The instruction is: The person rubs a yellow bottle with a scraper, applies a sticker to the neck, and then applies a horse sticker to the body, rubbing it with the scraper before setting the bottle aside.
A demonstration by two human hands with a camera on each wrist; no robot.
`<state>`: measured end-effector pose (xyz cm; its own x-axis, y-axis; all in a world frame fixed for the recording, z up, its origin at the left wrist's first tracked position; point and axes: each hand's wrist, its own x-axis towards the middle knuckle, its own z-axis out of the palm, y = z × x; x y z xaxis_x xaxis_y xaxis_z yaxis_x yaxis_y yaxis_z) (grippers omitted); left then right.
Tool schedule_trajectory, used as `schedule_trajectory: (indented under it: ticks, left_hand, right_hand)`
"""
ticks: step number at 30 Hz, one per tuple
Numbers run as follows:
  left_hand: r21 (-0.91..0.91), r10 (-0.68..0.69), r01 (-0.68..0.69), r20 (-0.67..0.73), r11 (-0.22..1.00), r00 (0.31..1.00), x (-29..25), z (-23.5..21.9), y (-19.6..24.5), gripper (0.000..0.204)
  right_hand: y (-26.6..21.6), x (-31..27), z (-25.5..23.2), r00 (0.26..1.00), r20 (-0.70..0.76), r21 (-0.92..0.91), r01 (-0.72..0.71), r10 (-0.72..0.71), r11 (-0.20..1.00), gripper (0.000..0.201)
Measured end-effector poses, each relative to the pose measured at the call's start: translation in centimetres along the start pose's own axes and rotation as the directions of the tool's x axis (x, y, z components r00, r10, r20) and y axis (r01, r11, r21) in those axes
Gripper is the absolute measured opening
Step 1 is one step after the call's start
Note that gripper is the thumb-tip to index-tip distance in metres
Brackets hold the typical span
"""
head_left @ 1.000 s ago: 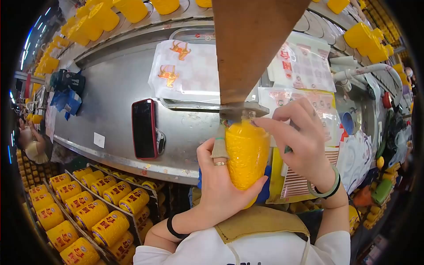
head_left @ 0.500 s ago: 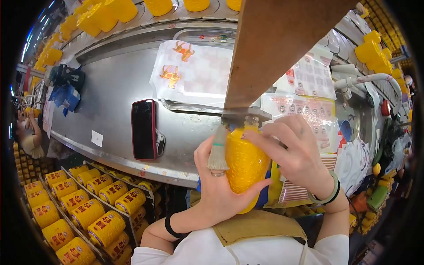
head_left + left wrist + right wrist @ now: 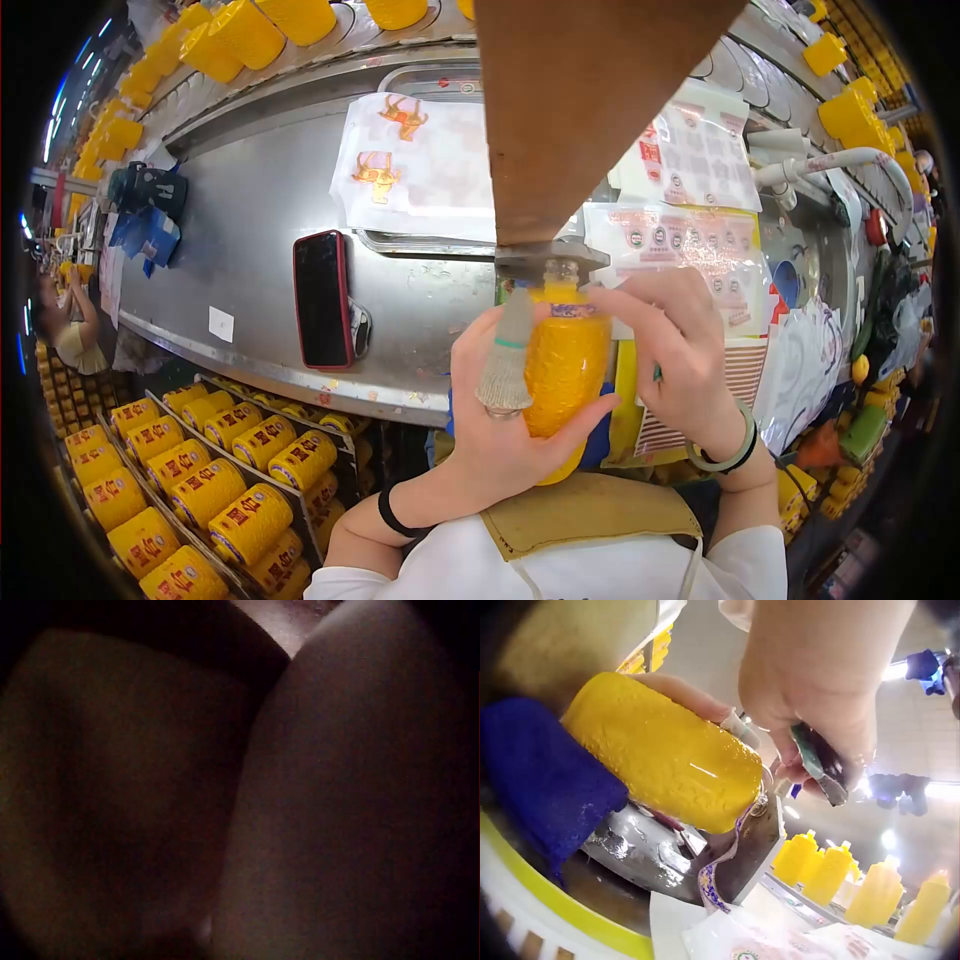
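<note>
A yellow textured bottle (image 3: 565,375) stands tilted with its clear neck at the metal end (image 3: 548,258) of a brown beam. My left hand (image 3: 505,445) grips its side and also holds a brush (image 3: 504,375), bristles toward me. Across the bottle's shoulder lies a patterned strip (image 3: 573,311); in the right wrist view the strip (image 3: 708,879) hangs down in a curl. My right hand (image 3: 680,350) pinches at the strip's right end, a small dark-green object (image 3: 819,765) among its curled fingers. The left wrist view is too dark to tell.
A phone (image 3: 322,300) lies left on the metal table (image 3: 250,200). Sticker sheets (image 3: 672,245) lie right, a white sheet with gold figures (image 3: 420,175) behind. Labelled yellow bottles (image 3: 250,520) fill crates at lower left. More yellow bottles (image 3: 245,35) line the back.
The patterned strip now shows across the bottle's shoulder. My right fingers have shifted to its right side, and the brush has tilted over the left hand.
</note>
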<state>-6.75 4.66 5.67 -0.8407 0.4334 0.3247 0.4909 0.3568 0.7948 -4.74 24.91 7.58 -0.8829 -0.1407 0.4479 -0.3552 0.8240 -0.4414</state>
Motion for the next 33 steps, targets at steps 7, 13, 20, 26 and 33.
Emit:
schedule_trajectory:
  ticks: [7,13,20,26,33]
  left_hand:
    - [0.06,0.057,-0.057,0.006,0.997,0.998,0.3,0.3,0.3,0.072]
    - [0.087,0.114,-0.114,0.001,0.99,0.993,0.5,0.3,0.0,0.073]
    - [-0.013,0.041,-0.041,0.01,0.999,0.999,0.2,-0.5,-1.3,0.066]
    - [-0.397,-0.169,0.194,0.096,0.897,0.981,-0.5,-1.0,-3.2,0.069]
    - [0.09,0.081,-0.09,0.104,0.992,0.991,0.6,-0.5,0.2,0.08]
  right_hand:
    - [0.1,-0.9,0.5,1.0,-0.001,0.055,-0.025,0.025,0.998,0.053]
    - [0.0,-1.0,0.9,0.999,-0.029,0.095,-0.043,0.046,0.995,0.052]
    - [1.2,-1.8,0.9,0.991,0.002,0.225,-0.132,0.135,0.965,0.045]
    - [0.8,-1.3,0.0,0.982,-0.013,0.138,-0.185,0.189,0.973,0.044]
    - [-0.7,-0.9,1.4,0.983,-0.062,0.214,-0.155,0.172,0.965,0.044]
